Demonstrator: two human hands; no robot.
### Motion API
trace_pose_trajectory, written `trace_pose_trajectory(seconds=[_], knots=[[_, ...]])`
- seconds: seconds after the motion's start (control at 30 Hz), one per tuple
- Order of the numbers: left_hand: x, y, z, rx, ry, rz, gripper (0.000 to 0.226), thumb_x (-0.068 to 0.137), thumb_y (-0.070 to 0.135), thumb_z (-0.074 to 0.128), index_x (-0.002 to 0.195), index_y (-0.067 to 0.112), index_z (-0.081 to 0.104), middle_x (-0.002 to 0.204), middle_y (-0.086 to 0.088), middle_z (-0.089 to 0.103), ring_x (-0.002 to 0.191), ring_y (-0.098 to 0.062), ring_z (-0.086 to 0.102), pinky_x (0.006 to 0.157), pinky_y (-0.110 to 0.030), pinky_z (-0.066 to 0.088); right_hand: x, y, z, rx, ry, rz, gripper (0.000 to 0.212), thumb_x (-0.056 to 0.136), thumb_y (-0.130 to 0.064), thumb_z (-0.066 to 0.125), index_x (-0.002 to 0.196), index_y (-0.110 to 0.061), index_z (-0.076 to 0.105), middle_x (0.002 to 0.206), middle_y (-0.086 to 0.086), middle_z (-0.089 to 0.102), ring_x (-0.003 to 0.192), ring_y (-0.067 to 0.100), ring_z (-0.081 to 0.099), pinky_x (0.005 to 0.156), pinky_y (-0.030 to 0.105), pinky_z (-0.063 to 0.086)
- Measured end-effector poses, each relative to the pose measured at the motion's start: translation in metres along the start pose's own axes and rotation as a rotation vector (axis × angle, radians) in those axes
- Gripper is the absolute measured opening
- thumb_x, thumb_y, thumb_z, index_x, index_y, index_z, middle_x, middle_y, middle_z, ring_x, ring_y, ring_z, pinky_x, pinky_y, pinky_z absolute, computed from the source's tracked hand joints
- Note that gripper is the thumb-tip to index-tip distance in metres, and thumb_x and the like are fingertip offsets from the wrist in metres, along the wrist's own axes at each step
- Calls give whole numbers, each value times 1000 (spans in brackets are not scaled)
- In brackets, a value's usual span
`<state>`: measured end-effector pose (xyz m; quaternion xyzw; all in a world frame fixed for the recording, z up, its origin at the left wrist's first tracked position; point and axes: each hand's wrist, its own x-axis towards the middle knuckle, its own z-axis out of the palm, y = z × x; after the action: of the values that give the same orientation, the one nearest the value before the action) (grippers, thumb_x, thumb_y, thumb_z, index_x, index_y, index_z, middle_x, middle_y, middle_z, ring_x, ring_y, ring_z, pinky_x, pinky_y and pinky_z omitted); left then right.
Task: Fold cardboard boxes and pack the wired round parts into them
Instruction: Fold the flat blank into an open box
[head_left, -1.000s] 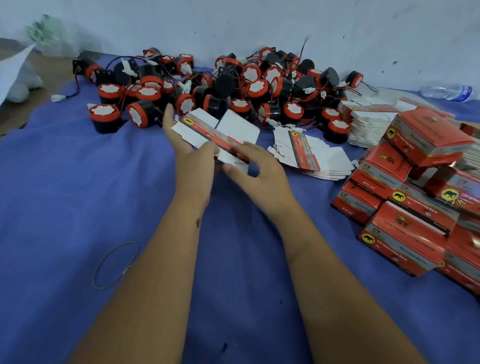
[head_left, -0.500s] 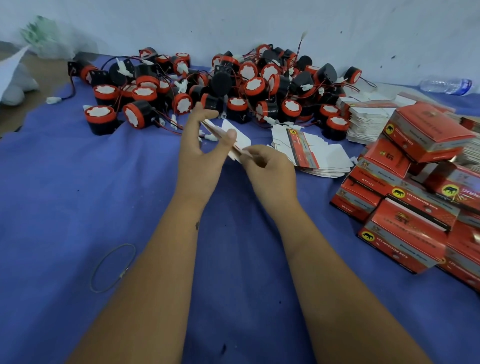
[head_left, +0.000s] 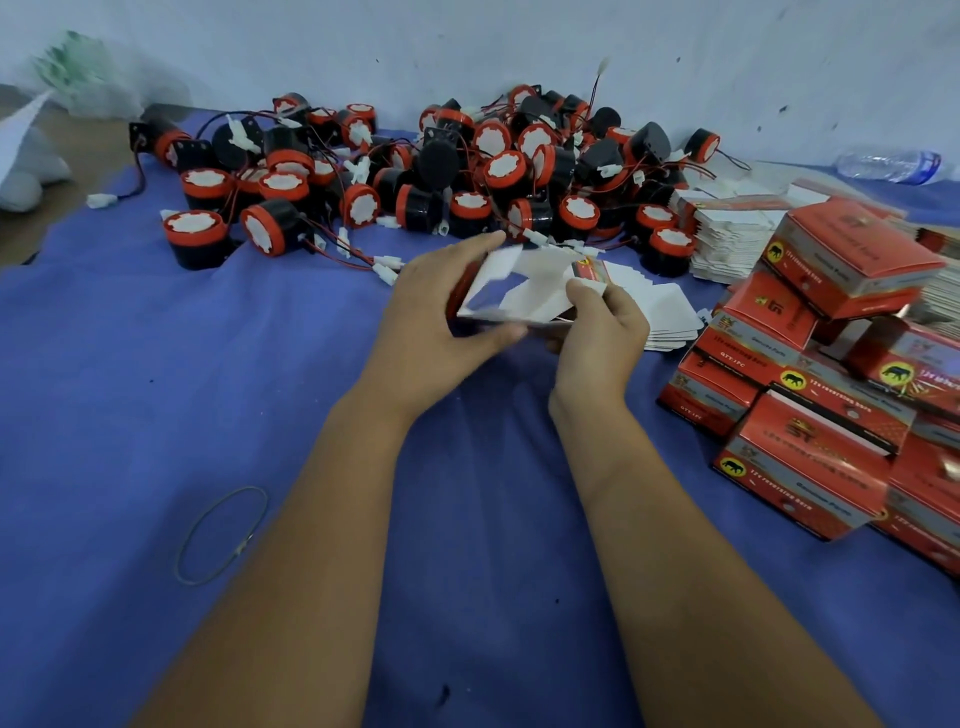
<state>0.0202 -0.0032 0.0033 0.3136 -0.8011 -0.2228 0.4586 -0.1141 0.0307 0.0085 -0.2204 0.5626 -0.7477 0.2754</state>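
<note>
Both hands up over the blue cloth-covered surface (head_left: 156, 415): left hand (head_left: 431, 312) & right hand (head_left: 602, 332) each pinch a side of the half-opened red-and-white cardboard box (head_left: 514, 291), prob. squaring it up w/ open mouth ready. Heap of red-capped black round wired parts (head_left: 467, 171) just beyond, finished red boxes (head_left: 831, 364) stacked right, pale wall (head_left: 519, 36) behind.

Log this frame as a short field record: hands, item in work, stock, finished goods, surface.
left hand: left hand grips the half-opened white cardboard box blank
right hand: right hand pinches the blank's right side
stock: heap of black round parts with red caps and wires; flat box blanks behind the hands
finished goods: stacked red printed boxes at right
surface: blue cloth
</note>
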Motion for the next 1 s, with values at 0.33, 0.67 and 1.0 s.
trace_pose_trajectory(seconds=[0.33, 0.67, 1.0], knots=[[-1, 8, -1, -480, 91, -253, 47, 87, 30, 71, 119, 54, 47, 115, 35, 58, 111, 8, 56, 84, -13, 49, -11, 0, 10, 50, -457, -75, 35, 97, -25, 55, 131, -13, 55, 125, 3, 64, 116, 15, 60, 100, 33, 50], [2, 6, 6, -637, 146, -362, 56, 68, 24, 77, 105, 40, 39, 98, 17, 66, 91, -4, 67, 76, -27, 55, -14, 0, 11, -73, -315, -251, 20, 92, -10, 54, 100, -26, 64, 103, 8, 66, 92, 16, 60, 77, 33, 53], [6, 7, 2, -771, 194, -450, 45, 74, 8, 51, 98, 45, 57, 92, 9, 71, 87, -19, 67, 67, -35, 56, -21, 5, 12, -170, -401, -281, 46, 95, -7, 43, 139, -18, 50, 131, 0, 59, 121, 15, 53, 102, 43, 47]])
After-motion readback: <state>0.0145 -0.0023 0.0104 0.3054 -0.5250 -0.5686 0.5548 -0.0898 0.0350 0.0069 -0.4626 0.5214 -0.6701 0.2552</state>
